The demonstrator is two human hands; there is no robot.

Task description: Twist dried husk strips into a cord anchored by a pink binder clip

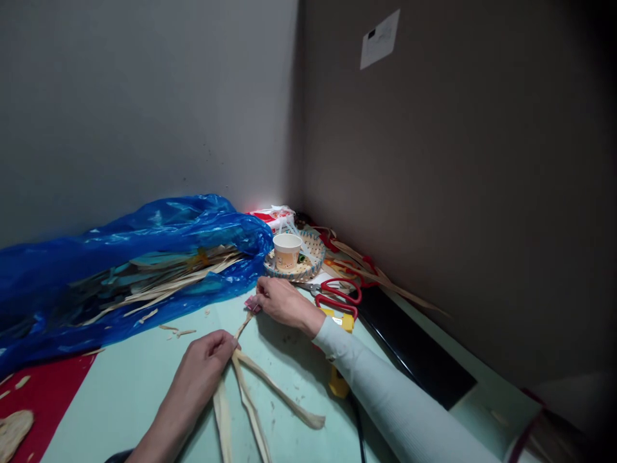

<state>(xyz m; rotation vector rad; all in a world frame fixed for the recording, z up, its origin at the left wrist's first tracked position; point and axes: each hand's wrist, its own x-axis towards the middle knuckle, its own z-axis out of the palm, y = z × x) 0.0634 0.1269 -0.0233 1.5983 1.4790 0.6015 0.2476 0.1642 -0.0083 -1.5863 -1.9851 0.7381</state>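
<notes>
My left hand (205, 366) is closed, thumb and fingers pinching several pale, flat dried-fibre strips (282, 388) where they meet. Below the pinch the loose ends fan out toward me over the table. Above it, a narrow twisted length (243, 326) runs up to my right hand (285, 303). The fingers of that hand are closed on a small pink thing, which looks like a clip (251, 305), at the far end of the strips. Part of the pink piece is hidden by my fingertips.
A blue plastic bag (159, 225) with more strips lies left. Behind my right hand are a paper cup (288, 252) in a woven basket (315, 254) and red-handled scissors (341, 292). Under my right forearm sits a yellow tool (340, 384), beside a black flat object (414, 347).
</notes>
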